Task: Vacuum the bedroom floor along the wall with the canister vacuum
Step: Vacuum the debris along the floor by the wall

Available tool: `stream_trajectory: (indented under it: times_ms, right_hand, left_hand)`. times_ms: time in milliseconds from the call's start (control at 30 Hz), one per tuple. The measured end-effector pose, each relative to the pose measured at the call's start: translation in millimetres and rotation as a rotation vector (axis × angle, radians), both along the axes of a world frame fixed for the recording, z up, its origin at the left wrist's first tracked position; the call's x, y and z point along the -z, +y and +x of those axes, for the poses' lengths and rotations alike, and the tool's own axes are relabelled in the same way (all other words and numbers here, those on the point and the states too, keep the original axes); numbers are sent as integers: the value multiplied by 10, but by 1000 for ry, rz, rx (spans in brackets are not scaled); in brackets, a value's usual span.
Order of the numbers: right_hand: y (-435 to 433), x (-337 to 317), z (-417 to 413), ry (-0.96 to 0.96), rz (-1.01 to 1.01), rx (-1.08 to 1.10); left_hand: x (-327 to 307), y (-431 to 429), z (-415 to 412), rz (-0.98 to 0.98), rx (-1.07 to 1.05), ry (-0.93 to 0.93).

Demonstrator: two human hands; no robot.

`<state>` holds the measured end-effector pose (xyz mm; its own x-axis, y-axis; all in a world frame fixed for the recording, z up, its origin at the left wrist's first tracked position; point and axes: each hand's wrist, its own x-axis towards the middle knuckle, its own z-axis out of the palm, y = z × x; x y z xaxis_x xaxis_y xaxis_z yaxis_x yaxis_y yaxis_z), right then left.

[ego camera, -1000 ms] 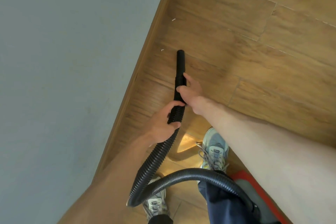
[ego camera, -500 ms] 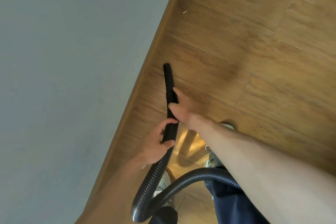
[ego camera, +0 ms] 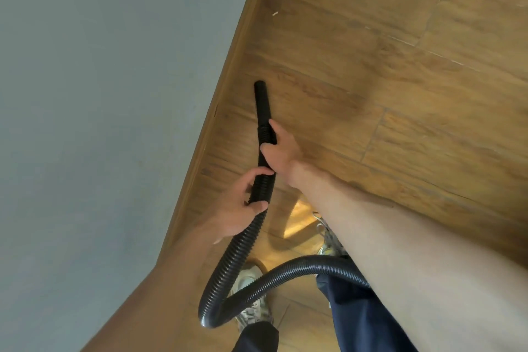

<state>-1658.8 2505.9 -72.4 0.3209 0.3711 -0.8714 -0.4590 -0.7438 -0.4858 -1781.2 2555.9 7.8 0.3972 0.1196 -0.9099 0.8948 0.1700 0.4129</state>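
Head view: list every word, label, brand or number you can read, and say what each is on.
None can be read.
No text shows on the nozzle, the hose, the wall or the floor.
Any marks on the shoes are too blurred to read.

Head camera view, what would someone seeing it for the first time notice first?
The black wand in the middle, aimed along the wood floor beside the skirting, with the right hand gripping its joint and the left hand gripping the ribbed hose behind it. The hose loops down past the shoes, and a grey wall fills the left side. White specks lie ahead by the skirting.
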Motion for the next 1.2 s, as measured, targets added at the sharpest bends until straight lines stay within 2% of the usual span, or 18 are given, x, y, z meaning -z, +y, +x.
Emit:
stream_trajectory:
  times_ms: [167, 300, 400, 533, 733, 900, 1067, 1200]
  right_hand:
    - [-730, 10, 376, -43, -129, 214]
    - [-1250, -45, 563, 17, -203, 417]
    - [-1307, -60, 546, 58, -198, 520]
    - [-1041, -34, 296, 32, -191, 459]
    - [-530, -131, -411, 28, -107, 151]
    - [-234, -187, -859, 153, -31, -77]
    - [-324, -236, -799, 118, -64, -53]
    - [-771, -227, -518, 58, -154, 138]
  left_hand:
    - [77, -408, 488, -46, 265, -58]
    - [67, -568, 808, -107, 473, -75]
    - [55, -544, 876, -115, 537, -64]
    - [-9, -362, 628, -125, 438, -17]
    - [-201, -125, -192, -105, 211, 31]
    - [-314, -95, -762, -82, 31, 148]
    - [-306, -166, -750, -77, 52, 102]
    - [-198, -378, -410, -93, 247, 18]
